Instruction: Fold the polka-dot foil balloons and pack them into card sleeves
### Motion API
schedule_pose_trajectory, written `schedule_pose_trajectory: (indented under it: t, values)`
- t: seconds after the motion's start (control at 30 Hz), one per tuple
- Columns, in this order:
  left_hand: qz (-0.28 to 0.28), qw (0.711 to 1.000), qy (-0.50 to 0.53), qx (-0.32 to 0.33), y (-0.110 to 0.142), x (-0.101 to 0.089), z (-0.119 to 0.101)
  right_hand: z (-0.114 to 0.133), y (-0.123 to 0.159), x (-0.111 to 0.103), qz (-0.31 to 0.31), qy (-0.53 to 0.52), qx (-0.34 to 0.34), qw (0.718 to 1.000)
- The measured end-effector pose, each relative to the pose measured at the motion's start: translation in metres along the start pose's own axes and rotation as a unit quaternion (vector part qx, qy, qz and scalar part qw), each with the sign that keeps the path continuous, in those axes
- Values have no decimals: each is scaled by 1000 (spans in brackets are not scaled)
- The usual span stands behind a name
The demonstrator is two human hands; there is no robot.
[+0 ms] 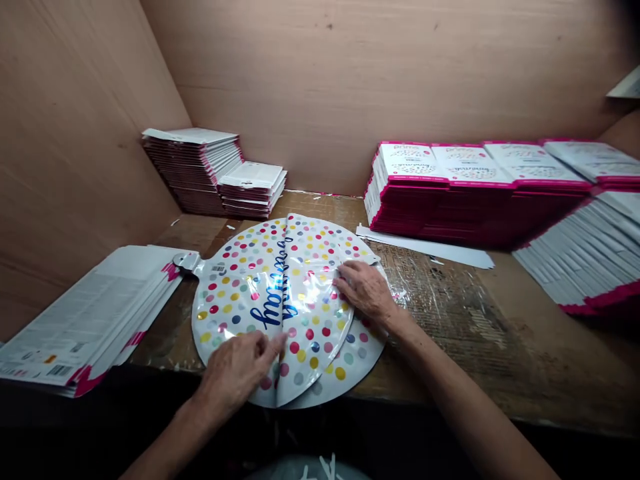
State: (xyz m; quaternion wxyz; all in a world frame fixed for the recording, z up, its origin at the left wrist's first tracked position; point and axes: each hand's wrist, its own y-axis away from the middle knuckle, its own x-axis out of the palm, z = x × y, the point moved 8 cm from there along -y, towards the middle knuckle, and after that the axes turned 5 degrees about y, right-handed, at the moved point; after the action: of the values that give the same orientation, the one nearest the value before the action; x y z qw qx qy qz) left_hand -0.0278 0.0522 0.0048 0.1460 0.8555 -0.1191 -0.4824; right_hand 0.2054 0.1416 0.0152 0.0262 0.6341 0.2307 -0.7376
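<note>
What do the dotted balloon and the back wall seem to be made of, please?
The dotted balloon: probably thin foil or plastic film, glossy; it folds and shows bright reflections. The back wall: seemingly plywood or similar board, matte, with faint grain lines.

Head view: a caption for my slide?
Left hand and right hand at a partly folded spotted balloon, stacked packets beyond.

The balloon [309,308] sits on the worktop [460,333], a pile [105,313] to its left, two stacks [187,175] behind on that side, near the back wall [310,87]. Over to the right, there's a row of packs [480,208] behind a strip [425,248], with more packs [585,253] at far right.
</note>
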Motion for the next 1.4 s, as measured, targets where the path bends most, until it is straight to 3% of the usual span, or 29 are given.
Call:
schedule_pose_trajectory:
  t: [0.13, 0.2, 0.23, 0.3, 0.37, 0.4, 0.47, 0.5, 0.53, 0.6, 0.63, 0.67, 0.7, 0.77, 0.83, 0.93, 1.03, 1.1, 1.17, 1.23, 1.3, 1.33, 1.4]
  values:
    - [96, 985, 138, -30, 9, 38, -9, -8, -2, 21, 60, -27, -8, 998]
    - [203, 930, 299, -61, 23, 53, -20, -12, 3, 11, 53, -100, 4, 994]
    - [243, 885, 391, -71, 31, 53, -28, -11, 9, 0, 38, -154, 7, 987]
    - [256, 796, 543, -72, 40, 38, -44, -1, 26, -30, -12, -258, -14, 966]
    - [222, 752, 617, -63, 43, 15, -49, 19, 51, -59, -62, -294, -73, 951]
    - [219, 751, 620, -58, 44, 7, -49, 30, 63, -68, -85, -273, -105, 952]
    - [255, 791, 555, -44, 45, 2, -44, 45, 85, -74, -136, -185, -143, 963]
    - [254, 832, 491, -37, 41, -1, -36, 47, 93, -72, -162, -139, -145, 966]
    - [219, 883, 414, -26, 33, -7, -27, 45, 98, -67, -185, -103, -139, 967]
    - [46, 968, 247, 21, 9, -37, -15, 37, 104, -55, -201, -68, -128, 969]
    - [-61, 980, 177, 66, -1, -55, -18, 32, 105, -49, -192, -63, -131, 971]
    - [-145, 974, 122, 125, -9, -68, -26, 29, 105, -44, -178, -59, -139, 972]
    - [-187, 959, 82, 195, -17, -72, -38, 25, 105, -41, -161, -54, -148, 974]
    - [-155, 934, 30, 321, -35, -59, -57, 18, 102, -40, -115, -40, -155, 980]
    - [-72, 925, 1, 372, -55, -38, -58, 9, 90, -41, -55, -53, -154, 985]
    - [-5, 933, 19, 359, -76, -23, -38, -8, 47, -35, 92, -144, -118, 978]
    - [12, 944, 90, 317, -85, -25, -27, -36, -16, -21, 204, -197, 14, 959]
    - [-21, 964, 116, 239, -94, -31, -22, -59, -52, -18, 184, -218, 122, 951]
    - [-96, 980, 106, 137, -104, -39, -15, -78, -67, -17, 110, -273, 202, 934]
    - [-155, 982, 89, 55, -113, -44, -10, -89, -60, -15, 32, -365, 225, 903]
    - [-168, 981, 98, 18, -123, -44, -6, -92, -39, -6, -1, -449, 204, 870]
    - [-165, 980, 110, 10, -127, -44, -4, -94, -27, 0, 0, -463, 200, 863]
    - [-159, 978, 134, 9, -132, -43, -2, -101, -7, 13, 1, -420, 223, 880]
